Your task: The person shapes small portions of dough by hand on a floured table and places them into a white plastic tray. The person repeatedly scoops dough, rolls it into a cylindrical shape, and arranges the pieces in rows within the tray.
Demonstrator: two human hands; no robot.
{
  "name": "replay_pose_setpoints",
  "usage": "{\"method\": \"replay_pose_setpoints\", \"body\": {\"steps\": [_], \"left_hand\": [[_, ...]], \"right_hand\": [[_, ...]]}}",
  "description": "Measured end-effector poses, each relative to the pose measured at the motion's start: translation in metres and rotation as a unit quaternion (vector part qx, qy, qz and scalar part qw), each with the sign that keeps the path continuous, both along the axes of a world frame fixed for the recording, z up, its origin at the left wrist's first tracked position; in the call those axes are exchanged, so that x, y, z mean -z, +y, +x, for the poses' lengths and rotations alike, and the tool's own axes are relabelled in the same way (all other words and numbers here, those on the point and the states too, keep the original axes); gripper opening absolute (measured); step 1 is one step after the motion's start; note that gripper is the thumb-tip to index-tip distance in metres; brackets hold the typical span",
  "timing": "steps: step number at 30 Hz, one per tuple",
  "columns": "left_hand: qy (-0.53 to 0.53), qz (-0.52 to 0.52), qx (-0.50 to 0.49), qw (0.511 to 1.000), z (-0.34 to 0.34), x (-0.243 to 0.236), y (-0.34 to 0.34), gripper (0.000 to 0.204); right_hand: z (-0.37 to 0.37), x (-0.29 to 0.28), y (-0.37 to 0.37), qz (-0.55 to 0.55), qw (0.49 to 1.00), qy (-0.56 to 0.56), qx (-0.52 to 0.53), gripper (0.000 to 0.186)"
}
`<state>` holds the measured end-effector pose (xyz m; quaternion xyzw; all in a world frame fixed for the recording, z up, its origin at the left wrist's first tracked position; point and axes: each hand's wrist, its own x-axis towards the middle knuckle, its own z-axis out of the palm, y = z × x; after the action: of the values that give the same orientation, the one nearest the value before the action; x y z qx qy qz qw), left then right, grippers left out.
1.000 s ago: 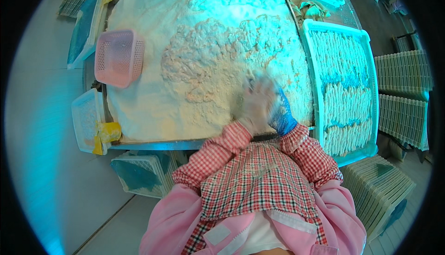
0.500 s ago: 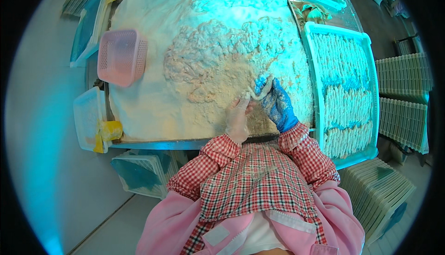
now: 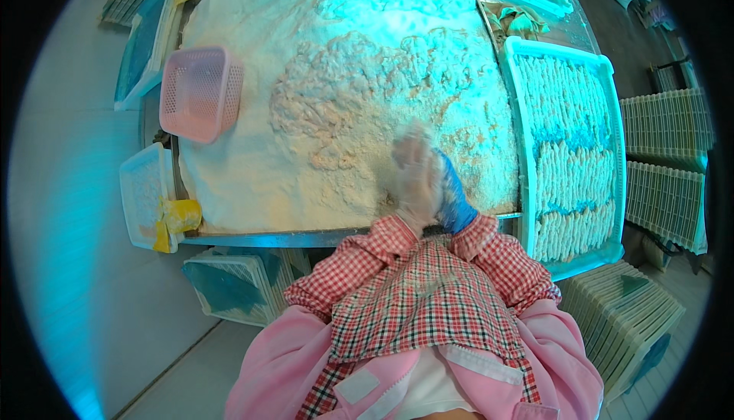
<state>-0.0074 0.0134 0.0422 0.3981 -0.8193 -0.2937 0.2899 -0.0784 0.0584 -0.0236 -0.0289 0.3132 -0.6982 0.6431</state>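
Note:
My left hand (image 3: pixel 417 175), in a clear, powdery glove, lies flat against my right hand (image 3: pixel 456 194) in its blue glove. The palms are pressed together above the floury near side of the work table, with the left fingers smeared by motion. Anything between the palms is hidden; the pale floured strip held earlier does not show. Just beyond the hands spreads a heap of pale, wet-looking pieces (image 3: pixel 329 99) in white flour (image 3: pixel 229 183). To the right stands a turquoise tray (image 3: pixel 523 152) with floured strips (image 3: pixel 573 171) laid side by side in three rows.
A pink perforated basket (image 3: pixel 187 99) sits on the table's left side. Left of the table edge are a white container (image 3: pixel 141 198) and a yellow scoop-like piece (image 3: pixel 183 215). Stacked trays (image 3: pixel 623 321) stand at lower right, and more trays (image 3: pixel 229 286) below the table's front edge.
Half a second ago both hands held a pale strip between their fingertips, slightly apart. The left hand has moved right against the right hand, palms together, and the strip is out of sight.

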Motion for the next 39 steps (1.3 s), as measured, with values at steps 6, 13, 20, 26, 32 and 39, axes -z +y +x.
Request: {"method": "replay_pose_setpoints", "body": {"steps": [6, 13, 20, 26, 32, 39], "left_hand": [[-0.122, -0.063, 0.083, 0.987, 0.0, 0.022, -0.031, 0.065], [-0.386, 0.115, -0.054, 0.914, 0.043, 0.052, -0.047, 0.055], [-0.11, -0.024, -0.048, 0.993, 0.047, 0.045, -0.029, 0.039], [0.188, 0.027, 0.068, 0.979, 0.021, 0.086, 0.005, 0.053], [0.036, 0.0, 0.11, 0.993, -0.012, 0.015, 0.011, 0.049], [-0.194, -0.014, 0.006, 0.981, 0.028, 0.061, -0.034, 0.063]], "right_hand": [[-0.006, -0.031, -0.015, -0.049, 0.984, -0.144, 0.092, 0.059], [-0.031, -0.034, -0.026, 0.193, 0.978, 0.078, 0.005, 0.027], [-0.007, 0.024, -0.013, 0.019, 0.994, -0.029, -0.099, 0.061], [0.013, 0.037, -0.005, -0.07, 0.982, 0.175, -0.032, 0.054], [-0.001, 0.009, 0.005, 0.013, 0.972, 0.236, -0.003, 0.052], [-0.027, 0.011, 0.012, 0.095, 0.988, -0.123, 0.012, 0.049]]}}
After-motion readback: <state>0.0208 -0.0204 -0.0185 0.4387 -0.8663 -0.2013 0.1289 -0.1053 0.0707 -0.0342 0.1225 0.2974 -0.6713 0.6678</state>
